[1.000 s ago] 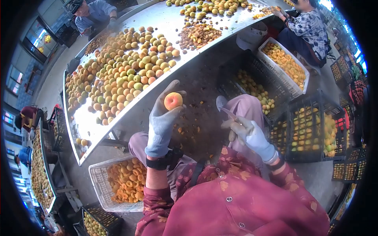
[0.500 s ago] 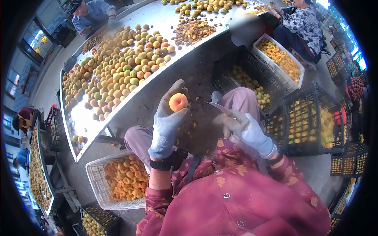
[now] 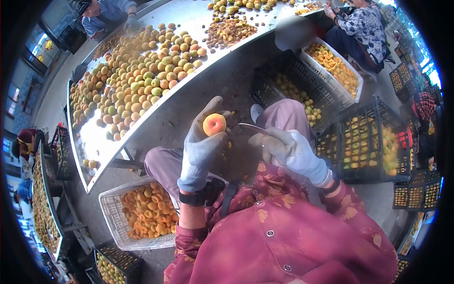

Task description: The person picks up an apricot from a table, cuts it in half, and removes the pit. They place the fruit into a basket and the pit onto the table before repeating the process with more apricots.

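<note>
My left hand (image 3: 201,146), in a grey-white work glove, is closed round an apricot (image 3: 214,124), with the fruit's stem dimple facing up. In my right hand (image 3: 288,149), also gloved, is a knife (image 3: 253,127); its curved blade points left toward the apricot and stays apart from it. The knife's handle is hidden in my fingers. Both hands are above my lap. Below and left of my left hand stands a white crate (image 3: 111,213) of halved orange apricots (image 3: 149,208).
A metal table (image 3: 101,156) bears whole apricots (image 3: 137,85) and a heap of pits (image 3: 227,33). To the right stand black crates (image 3: 376,142) of fruit and a white crate (image 3: 357,97) of halves. A person (image 3: 109,16) works across the table; another (image 3: 362,28) sits at right.
My right hand has brought the knife left, closer to the apricot. My left hand keeps its hold on the fruit, nearly unmoved. The whole view has shifted slightly.
</note>
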Tool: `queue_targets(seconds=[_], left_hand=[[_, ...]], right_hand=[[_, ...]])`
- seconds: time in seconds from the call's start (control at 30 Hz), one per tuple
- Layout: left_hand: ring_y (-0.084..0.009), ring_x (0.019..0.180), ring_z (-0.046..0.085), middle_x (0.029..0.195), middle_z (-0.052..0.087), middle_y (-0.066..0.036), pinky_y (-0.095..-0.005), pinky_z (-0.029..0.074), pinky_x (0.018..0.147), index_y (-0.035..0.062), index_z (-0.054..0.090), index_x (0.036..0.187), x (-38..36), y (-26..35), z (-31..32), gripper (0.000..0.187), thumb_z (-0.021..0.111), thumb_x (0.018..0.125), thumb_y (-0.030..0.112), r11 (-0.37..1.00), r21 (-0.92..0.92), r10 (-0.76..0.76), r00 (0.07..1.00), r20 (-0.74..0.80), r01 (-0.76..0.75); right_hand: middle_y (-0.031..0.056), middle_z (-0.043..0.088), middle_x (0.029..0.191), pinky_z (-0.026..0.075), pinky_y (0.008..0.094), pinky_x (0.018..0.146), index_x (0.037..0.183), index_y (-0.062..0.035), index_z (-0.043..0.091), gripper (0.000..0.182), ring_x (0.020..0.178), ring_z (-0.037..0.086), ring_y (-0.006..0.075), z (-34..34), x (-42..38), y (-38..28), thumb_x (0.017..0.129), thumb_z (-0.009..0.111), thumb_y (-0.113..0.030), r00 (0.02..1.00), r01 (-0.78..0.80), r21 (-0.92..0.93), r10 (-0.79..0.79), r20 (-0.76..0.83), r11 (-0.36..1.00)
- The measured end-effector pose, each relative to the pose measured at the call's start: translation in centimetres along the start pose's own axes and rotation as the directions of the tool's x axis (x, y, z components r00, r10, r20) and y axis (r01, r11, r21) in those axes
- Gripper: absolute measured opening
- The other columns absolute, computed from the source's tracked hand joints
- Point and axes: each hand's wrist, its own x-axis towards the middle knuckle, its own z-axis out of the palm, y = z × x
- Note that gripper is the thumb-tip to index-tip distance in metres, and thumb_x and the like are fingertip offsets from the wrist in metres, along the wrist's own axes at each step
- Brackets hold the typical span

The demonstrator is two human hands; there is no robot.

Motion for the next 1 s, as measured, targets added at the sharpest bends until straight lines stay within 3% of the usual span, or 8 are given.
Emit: queue_targets(seconds=[0.1,0.17,0.3,0.4,0.47,0.63,0.73,1.0], left_hand=[[-0.0104,0.096,0.059,0.123,0.058,-0.01,-0.021,0.05,0.08,-0.0011,0.043,0.137,-0.2,-0.3,-0.2,0.06,0.061,0.081,-0.004,1.0,-0.005,-0.021,1.0,-0.023,0.021],[-0.0106,0.096,0.059,0.121,0.059,-0.01,-0.021,0.05,0.08,-0.0011,0.044,0.136,-0.3,-0.5,-0.4,0.058,0.062,0.081,-0.003,0.999,0.002,-0.034,0.999,-0.036,0.034],[-0.011,0.097,0.059,0.121,0.059,-0.009,-0.0218,0.05,0.081,-0.0012,0.045,0.135,-0.5,-0.7,-0.3,0.057,0.063,0.081,-0.002,1.0,0.027,0.01,1.0,-0.023,-0.009],[-0.0118,0.099,0.059,0.122,0.059,-0.009,-0.0227,0.05,0.083,-0.0019,0.044,0.136,-0.9,-0.7,-0.1,0.059,0.065,0.081,0.001,0.999,-0.03,0.028,1.0,0.005,-0.028],[-0.0123,0.101,0.059,0.122,0.058,-0.009,-0.0232,0.049,0.085,-0.0024,0.043,0.136,-1.1,-0.8,-0.3,0.06,0.067,0.081,0.003,0.997,-0.076,0.009,1.0,0.018,-0.008],[-0.0156,0.11,0.057,0.128,0.055,-0.011,-0.0266,0.045,0.096,-0.0045,0.039,0.139,-1.4,-1.3,-1.4,0.07,0.073,0.081,0.014,0.985,-0.145,-0.075,0.987,0.14,0.095],[-0.0168,0.114,0.055,0.131,0.053,-0.011,-0.0286,0.042,0.1,-0.0046,0.038,0.139,-1.6,-1.2,-1.2,0.071,0.073,0.081,0.018,0.998,-0.052,-0.031,0.993,0.113,0.038],[-0.0165,0.115,0.054,0.135,0.051,-0.011,-0.0277,0.041,0.099,-0.0048,0.04,0.138,-1.7,-1.5,-1.9,0.074,0.074,0.078,0.022,0.987,-0.113,-0.094,0.98,0.177,0.115]], right_hand=[[0.0056,0.062,0.063,0.042,0.0247,0.05,0.111,0.0015,0.063,0.037,0.052,0.057,0.0118,-0.1,0.3,-0.8,0.1,0.046,-0.029,0.999,-0.032,-0.08,0.033,0.021,0.996],[0.0043,0.059,0.064,0.046,0.0253,0.06,0.103,-0.0034,0.066,0.032,0.061,0.059,0.0129,-0.2,0.4,-1.3,0.1,0.046,-0.028,0.995,-0.094,-0.087,0.097,0.028,0.992],[0.0042,0.059,0.064,0.045,0.0248,0.059,0.102,-0.003,0.066,0.029,0.062,0.058,0.0117,-0.4,0.8,-1.3,0.099,0.048,-0.027,0.994,-0.091,-0.064,0.094,0.049,0.994],[0.004,0.058,0.065,0.045,0.0254,0.058,0.101,-0.0028,0.065,0.024,0.061,0.057,0.0107,-0.3,1.2,-0.6,0.098,0.052,-0.022,0.997,0.067,-0.046,-0.066,0.027,0.997],[0.0088,0.062,0.065,0.047,0.0289,0.056,0.107,0.003,0.063,0.025,0.058,0.062,0.0173,-0.4,1.6,-0.3,0.097,0.052,-0.017,0.982,0.187,-0.135,-0.183,0.038,0.973],[0.0116,0.063,0.067,0.047,0.0303,0.057,0.102,0.0014,0.065,0.021,0.061,0.063,0.0212,-0.7,2.3,-0.2,0.094,0.057,-0.016,0.976,0.215,-0.277,-0.197,0.092,0.937],[0.0141,0.064,0.069,0.048,0.0323,0.057,0.099,-0.0013,0.066,0.017,0.062,0.064,0.0252,-0.7,2.5,-0.3,0.09,0.062,-0.016,0.965,0.26,-0.371,-0.234,0.115,0.892],[0.0146,0.063,0.07,0.047,0.0368,0.054,0.093,-0.0056,0.067,0.013,0.062,0.064,0.0309,-0.9,2.8,-0.7,0.087,0.065,-0.017,0.963,0.269,-0.462,-0.237,0.127,0.845]])
